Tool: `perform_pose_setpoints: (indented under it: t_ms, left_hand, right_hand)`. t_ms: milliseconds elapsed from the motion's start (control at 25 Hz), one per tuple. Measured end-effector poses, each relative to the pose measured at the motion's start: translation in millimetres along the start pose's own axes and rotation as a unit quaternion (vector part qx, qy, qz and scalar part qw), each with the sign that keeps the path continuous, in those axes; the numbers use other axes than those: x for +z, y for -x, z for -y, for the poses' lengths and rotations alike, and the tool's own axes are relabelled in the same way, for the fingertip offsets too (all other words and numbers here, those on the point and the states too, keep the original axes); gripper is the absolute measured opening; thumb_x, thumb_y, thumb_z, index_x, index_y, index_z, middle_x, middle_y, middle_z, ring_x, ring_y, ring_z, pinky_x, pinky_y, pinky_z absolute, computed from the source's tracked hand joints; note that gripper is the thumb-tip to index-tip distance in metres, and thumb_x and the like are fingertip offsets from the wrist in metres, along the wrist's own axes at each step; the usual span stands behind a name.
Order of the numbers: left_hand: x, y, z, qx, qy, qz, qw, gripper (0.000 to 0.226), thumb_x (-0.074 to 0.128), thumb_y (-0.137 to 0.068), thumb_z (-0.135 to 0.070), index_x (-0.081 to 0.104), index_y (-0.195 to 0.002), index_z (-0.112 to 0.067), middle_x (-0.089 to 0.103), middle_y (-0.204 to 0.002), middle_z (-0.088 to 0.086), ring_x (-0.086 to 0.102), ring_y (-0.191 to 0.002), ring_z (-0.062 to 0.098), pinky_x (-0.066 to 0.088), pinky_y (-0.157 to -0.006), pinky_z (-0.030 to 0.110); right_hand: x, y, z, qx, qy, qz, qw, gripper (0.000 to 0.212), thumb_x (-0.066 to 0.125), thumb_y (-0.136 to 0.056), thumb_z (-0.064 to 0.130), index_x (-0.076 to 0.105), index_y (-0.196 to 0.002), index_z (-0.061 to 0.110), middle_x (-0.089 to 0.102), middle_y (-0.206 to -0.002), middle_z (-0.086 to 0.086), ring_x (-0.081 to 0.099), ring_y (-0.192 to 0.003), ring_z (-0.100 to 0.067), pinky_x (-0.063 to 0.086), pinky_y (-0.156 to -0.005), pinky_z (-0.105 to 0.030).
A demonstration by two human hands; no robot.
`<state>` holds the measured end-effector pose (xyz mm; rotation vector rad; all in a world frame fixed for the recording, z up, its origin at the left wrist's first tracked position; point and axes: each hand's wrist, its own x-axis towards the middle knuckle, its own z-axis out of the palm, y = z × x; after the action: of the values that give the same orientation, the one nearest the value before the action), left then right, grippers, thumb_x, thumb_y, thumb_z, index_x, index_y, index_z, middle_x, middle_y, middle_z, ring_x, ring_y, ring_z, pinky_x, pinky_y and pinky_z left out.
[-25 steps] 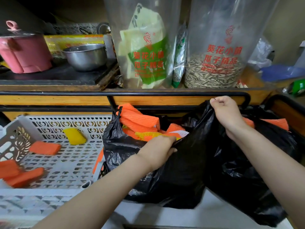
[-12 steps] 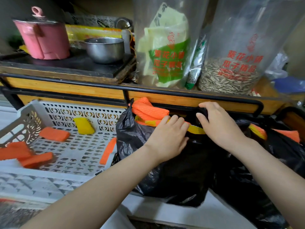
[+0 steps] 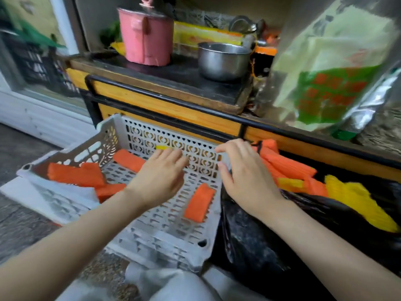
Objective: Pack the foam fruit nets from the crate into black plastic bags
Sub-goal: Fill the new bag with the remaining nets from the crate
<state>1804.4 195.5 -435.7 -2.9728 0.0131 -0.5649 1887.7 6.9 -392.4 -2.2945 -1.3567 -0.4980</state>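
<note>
Hovering empty, fingers loose — left hand [image 3: 160, 178] over the crate [image 3: 169, 242], right hand [image 3: 247, 181] at its rim.

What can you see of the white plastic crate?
The white perforated plastic crate sits left of the black plastic bag, which lies against its right wall. Its floor is slotted lattice; its walls have curved cut-outs. Inside lie several orange foam nets and one yellow foam net by the far wall. The left hand hovers open above its floor, the right hand over its right rim.
</note>
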Motion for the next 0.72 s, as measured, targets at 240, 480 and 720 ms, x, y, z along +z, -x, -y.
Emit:
perform_pose_setpoints:
  t_ms: [240, 480, 720]
  left_hand:
    - [59, -2, 121, -0.181, 0.06, 0.116, 0.975, 0.047, 0.049, -0.093, -0.036, 0.04, -0.135, -0.016, 0.043, -0.135, 0.005, 0.041, -0.125, 0.023, 0.032, -0.105, 0.036]
    - [134, -17, 200, -0.229, 0.086, 0.263, 0.933, 0.06, 0.053, -0.092, -0.037, 0.029, -0.144, -0.02, 0.037, -0.147, 0.005, 0.039, -0.131, 0.025, 0.035, -0.108, 0.042]
    - [188, -38, 220, -0.15, 0.123, 0.386, 0.902, 0.077, 0.063, -0.086, -0.022, 0.018, -0.148, -0.028, 0.027, -0.154, 0.0, 0.037, -0.135, 0.025, 0.038, -0.108, 0.043]
  right_hand:
    - [133, -79, 5, 0.07, -0.052, 0.144, 0.986, 0.039, 0.047, -0.096, 0.021, 0.038, -0.134, 0.016, 0.04, -0.134, -0.002, 0.037, -0.125, -0.017, 0.032, -0.1, -0.027]
    - [240, -132, -20, 0.131, -0.035, 0.221, 0.966, 0.046, 0.052, -0.094, 0.014, 0.033, -0.136, 0.009, 0.038, -0.136, -0.009, 0.043, -0.12, -0.024, 0.041, -0.094, -0.034]
    - [289, -142, -29, 0.14, 0.0, 0.233, 0.962, 0.045, 0.054, -0.094, 0.024, 0.036, -0.132, 0.012, 0.043, -0.129, -0.007, 0.056, -0.095, -0.023, 0.049, -0.066, -0.034]
